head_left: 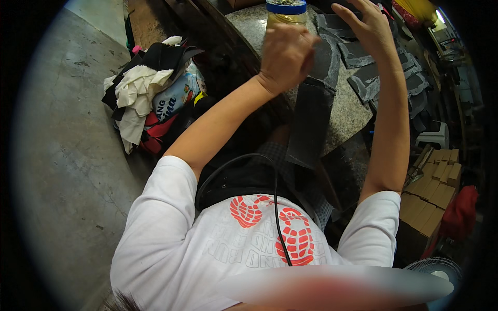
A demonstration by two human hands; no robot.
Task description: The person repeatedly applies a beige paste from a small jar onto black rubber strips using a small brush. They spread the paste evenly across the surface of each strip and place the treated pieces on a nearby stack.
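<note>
My left hand [288,57] is curled closed and a little smeared by motion. It hovers just in front of a jar [277,19] with a blue rim and yellowish contents; whatever its fingers hold is hidden. My right hand [369,25] is raised at the top right with thumb and fingers apart, over flat black pieces [358,54] with greyish smeared edges. Between my arms a long black strip [310,122] hangs over the near edge of the speckled stone tabletop [348,116]. More dark pieces [415,83] overlap to the right.
On the left, a heap of black and white cloth scraps [140,85] with a printed blue bag [179,93] stands by the concrete floor [72,171]. At right are a grey plastic stool [434,136], stacked cardboard boxes [433,194], a red cloth [459,212] and a fan [438,272].
</note>
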